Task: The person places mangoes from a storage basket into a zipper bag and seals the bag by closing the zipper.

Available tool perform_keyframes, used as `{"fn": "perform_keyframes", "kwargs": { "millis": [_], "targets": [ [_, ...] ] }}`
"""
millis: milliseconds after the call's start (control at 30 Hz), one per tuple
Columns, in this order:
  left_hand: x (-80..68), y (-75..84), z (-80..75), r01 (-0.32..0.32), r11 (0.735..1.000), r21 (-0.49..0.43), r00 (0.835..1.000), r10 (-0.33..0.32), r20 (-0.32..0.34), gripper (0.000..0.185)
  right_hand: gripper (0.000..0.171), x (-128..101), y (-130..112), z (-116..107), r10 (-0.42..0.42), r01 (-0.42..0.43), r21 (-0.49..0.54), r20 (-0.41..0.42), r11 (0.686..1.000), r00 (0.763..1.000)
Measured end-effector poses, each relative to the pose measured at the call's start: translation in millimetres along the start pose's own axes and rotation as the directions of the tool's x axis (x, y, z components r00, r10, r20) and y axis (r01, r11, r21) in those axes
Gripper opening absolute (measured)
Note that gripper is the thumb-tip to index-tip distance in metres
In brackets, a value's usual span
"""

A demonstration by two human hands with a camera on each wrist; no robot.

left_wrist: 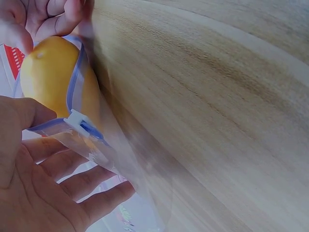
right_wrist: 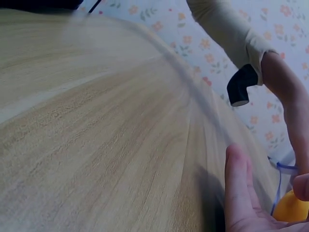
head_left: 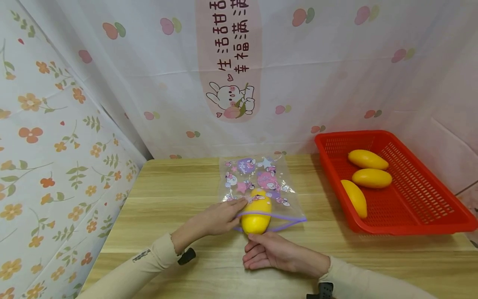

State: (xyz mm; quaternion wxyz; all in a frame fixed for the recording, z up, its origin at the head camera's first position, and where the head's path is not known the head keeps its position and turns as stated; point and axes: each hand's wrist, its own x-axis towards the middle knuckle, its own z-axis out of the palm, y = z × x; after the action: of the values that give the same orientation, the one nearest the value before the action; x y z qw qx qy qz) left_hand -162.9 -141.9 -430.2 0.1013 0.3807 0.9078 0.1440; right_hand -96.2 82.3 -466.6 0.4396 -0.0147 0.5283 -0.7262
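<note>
The left hand (head_left: 220,216) pinches the zip bag's (head_left: 257,187) purple mouth rim; the right hand (head_left: 270,252), fingers loosely curled, touches the yellow mango (head_left: 256,211) lying half inside that bag on the table (head_left: 168,195).

you sit at staged home-style corner, not real kitchen. light wooden bench (head_left: 168,195) boxed in by hung cloths: floral sheet (head_left: 48,137) on your left, white fruit-print sheet with bunny banner (head_left: 228,62) behind. red plastic basket (head_left: 422,216) of yellow mangoes (head_left: 367,159) on bench.
</note>
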Motion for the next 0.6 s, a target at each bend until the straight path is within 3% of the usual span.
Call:
{"fn": "perform_keyframes", "kwargs": {
  "millis": [300, 600],
  "targets": [
    [0.1, 0.6, -0.5, 0.007, 1.0, -0.004, 1.0, -0.007, 0.018, 0.055, 0.042, 1.0, -0.1, -1.5, -0.006, 0.006, 0.007, -0.005, 1.0, 1.0],
    [-1.3, -1.1, -1.2, -0.089, 0.994, 0.056, 0.996, 0.09, -0.015, 0.066, 0.043, 2.9, -2.9, -4.7, -0.015, 0.015, 0.022, -0.016, 1.0, 1.0]
  ]
}}
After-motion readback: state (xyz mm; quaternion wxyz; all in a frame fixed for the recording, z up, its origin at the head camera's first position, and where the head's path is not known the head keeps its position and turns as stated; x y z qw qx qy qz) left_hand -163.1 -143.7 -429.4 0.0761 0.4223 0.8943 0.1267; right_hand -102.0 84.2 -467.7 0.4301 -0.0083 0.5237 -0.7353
